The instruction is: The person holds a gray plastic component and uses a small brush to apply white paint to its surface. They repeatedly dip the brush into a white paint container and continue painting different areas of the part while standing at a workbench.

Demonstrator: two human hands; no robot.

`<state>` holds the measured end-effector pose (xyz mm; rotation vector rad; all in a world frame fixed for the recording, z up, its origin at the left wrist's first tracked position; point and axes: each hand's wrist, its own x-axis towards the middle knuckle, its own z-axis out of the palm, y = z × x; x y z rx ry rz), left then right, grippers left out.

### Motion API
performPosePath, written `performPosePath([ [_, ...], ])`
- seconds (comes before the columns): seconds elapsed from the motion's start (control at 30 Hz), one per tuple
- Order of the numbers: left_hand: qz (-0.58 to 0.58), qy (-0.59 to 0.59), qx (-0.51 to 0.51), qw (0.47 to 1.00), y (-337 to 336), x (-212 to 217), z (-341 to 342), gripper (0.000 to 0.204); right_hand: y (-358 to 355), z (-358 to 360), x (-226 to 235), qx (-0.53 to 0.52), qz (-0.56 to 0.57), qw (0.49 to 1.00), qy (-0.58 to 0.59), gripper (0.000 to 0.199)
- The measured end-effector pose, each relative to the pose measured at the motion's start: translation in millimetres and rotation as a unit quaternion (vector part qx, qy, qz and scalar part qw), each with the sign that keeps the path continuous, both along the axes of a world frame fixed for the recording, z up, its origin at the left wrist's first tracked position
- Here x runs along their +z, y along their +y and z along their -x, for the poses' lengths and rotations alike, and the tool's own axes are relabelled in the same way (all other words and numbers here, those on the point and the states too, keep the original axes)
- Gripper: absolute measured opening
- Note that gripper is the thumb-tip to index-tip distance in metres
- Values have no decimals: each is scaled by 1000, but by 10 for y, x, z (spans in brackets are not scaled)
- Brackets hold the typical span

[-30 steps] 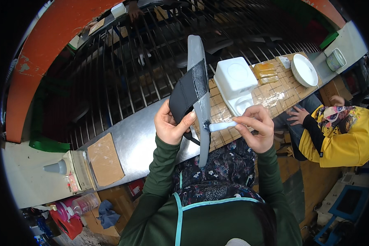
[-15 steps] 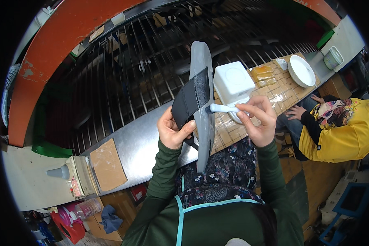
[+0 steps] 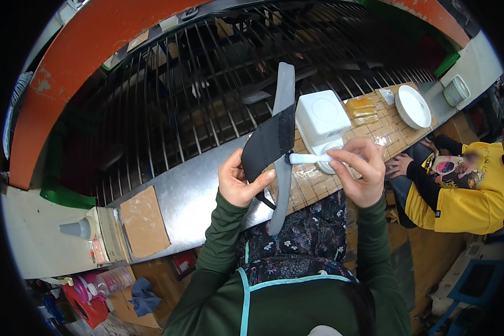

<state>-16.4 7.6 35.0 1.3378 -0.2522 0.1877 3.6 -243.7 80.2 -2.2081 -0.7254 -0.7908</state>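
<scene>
From above, the left hand (image 3: 238, 182) holds a long grey strip (image 3: 284, 101) upright by its black flap (image 3: 269, 147), thumb pressed on the flap's lower edge and fingers curled behind. The strip rises well above the hand and hangs down below it, with a thin black cord trailing beside the palm. The right hand (image 3: 364, 171) is closed on a white brush (image 3: 311, 159), pinched between thumb and fingertips; its tip meets the strip's edge just beside the left thumb, right where the flap crosses. Just past the right hand a white tub (image 3: 322, 119) sits on the surface (image 3: 190, 193), with a white bowl (image 3: 413, 106) farther out.

My guess is the brushing is mid-way: the tip is on the strip, but whether the flap is coated I cannot tell, and no finished pieces show nearby. A person in yellow (image 3: 465, 193) sits off beyond the right hand.
</scene>
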Motion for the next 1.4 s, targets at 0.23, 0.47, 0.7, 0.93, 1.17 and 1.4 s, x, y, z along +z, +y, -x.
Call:
performPosePath([
  [0.23, -41, 11, -1, 999, 52, -4, -3, 35, -53, -7, -57, 40, 6, 997, 60, 20],
  [0.47, 10, 20, -8, 1000, 45, 3, -30, 36, -53, 33, -127, 78, -2, 992, 98, 19],
  [0.7, 36, 31, 18, 999, 63, 0, -58, 36, 18, 114, -211, 85, -14, 992, 93, 19],
  [0.93, 38, 13, 44, 998, 83, -9, -97, 33, 135, 219, -295, 64, -75, 986, 131, 21],
  [1.17, 37, 8, 73, 997, 101, -51, -126, 29, 116, 248, -267, 102, -62, 986, 120, 21],
  [1.4, 187, -45, -99, 976, 34, -174, -194, 70, 272, -10, -335, 49, -240, 952, 185, 17],
])
